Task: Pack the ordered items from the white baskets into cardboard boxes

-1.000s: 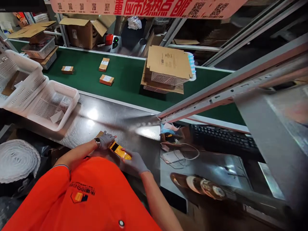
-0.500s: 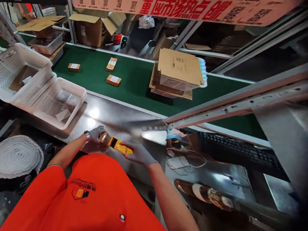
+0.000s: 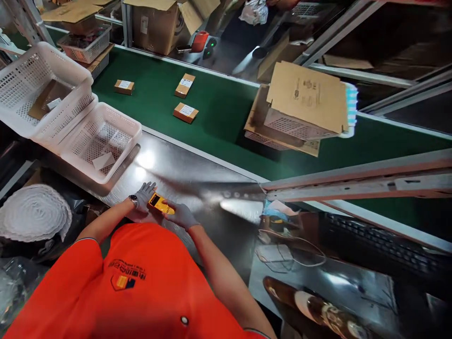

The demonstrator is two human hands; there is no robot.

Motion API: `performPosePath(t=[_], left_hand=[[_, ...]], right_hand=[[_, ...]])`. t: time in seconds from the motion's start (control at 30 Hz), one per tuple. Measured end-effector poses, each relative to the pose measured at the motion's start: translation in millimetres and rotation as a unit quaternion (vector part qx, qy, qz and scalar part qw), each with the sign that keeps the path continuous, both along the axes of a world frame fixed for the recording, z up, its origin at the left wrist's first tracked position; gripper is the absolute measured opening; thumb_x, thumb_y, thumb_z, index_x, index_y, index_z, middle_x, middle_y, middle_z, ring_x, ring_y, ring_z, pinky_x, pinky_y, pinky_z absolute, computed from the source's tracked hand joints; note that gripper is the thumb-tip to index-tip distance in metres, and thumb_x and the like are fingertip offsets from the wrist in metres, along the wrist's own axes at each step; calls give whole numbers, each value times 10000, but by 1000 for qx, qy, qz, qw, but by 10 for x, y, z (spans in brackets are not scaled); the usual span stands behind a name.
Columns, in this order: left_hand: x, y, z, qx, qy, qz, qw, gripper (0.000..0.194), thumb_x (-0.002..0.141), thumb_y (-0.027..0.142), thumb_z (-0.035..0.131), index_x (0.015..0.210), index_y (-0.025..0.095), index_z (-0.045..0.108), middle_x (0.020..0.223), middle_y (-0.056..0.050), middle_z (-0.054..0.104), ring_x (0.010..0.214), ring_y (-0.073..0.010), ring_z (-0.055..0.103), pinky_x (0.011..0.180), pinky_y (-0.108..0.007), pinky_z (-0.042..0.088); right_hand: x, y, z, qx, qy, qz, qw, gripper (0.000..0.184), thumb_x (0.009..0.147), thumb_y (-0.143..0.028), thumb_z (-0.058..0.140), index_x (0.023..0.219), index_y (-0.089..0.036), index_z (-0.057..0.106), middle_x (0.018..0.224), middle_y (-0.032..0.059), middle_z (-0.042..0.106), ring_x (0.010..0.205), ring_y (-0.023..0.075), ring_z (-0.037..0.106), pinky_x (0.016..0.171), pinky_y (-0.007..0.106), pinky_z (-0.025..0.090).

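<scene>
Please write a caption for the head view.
Right hand grips a yellow tool beside the left hand, at a metal bench along a green belt.

Glare on metal, edges seemingly blurred

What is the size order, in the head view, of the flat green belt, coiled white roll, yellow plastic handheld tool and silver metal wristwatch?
Largest to smallest:
1. Green belt
2. White roll
3. Yellow tool
4. Silver wristwatch
</scene>
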State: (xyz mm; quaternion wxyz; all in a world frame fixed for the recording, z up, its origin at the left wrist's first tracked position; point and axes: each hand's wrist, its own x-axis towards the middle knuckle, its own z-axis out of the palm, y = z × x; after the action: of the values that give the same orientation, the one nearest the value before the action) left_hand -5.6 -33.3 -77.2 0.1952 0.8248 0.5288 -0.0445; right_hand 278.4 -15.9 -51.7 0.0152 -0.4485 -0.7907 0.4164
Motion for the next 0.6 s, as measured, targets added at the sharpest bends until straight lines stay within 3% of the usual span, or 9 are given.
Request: performPosePath(t=[0.17,0.27,0.43,0.6], left_hand=[[114,-39,-171,-24,30,13,999,1190,805,403,827,1868,122,373,1962,-289,254,1827,-546,189,1455,-772,123],[108,-18,-229,-30,58,28,997,1092,878,389,813,1850,100,407,1939,-313,298,1815,-552,234,1438,-819,130],[137,-19,-269,-39,38,39,998,1102,896,377,817,1872,125,372,1951,-294,281,1829,-548,190,1447,-822,120],[155,-17,-270,-48,25,58,997,1088,900,307,789,1882,143,351,1954,-275,292,1839,-536,164,1456,-807,100]], right_hand=[[28,19,82,-8,0,13,1000,641,920,-376,867,1555,-302,820,1444,80,880,1253,357,870,1075,391,672],[300,32,174,-4,-24,31,999,624,901,-368,873,1523,-320,841,1337,70,915,1189,352,884,1020,378,676],[819,38,331,8,-104,36,994,622,850,-373,889,1470,-330,874,1128,72,940,1066,367,890,925,373,663],[579,131,367,-34,-117,10,993,601,837,-368,888,1435,-310,893,1099,59,939,1072,335,875,896,344,633]])
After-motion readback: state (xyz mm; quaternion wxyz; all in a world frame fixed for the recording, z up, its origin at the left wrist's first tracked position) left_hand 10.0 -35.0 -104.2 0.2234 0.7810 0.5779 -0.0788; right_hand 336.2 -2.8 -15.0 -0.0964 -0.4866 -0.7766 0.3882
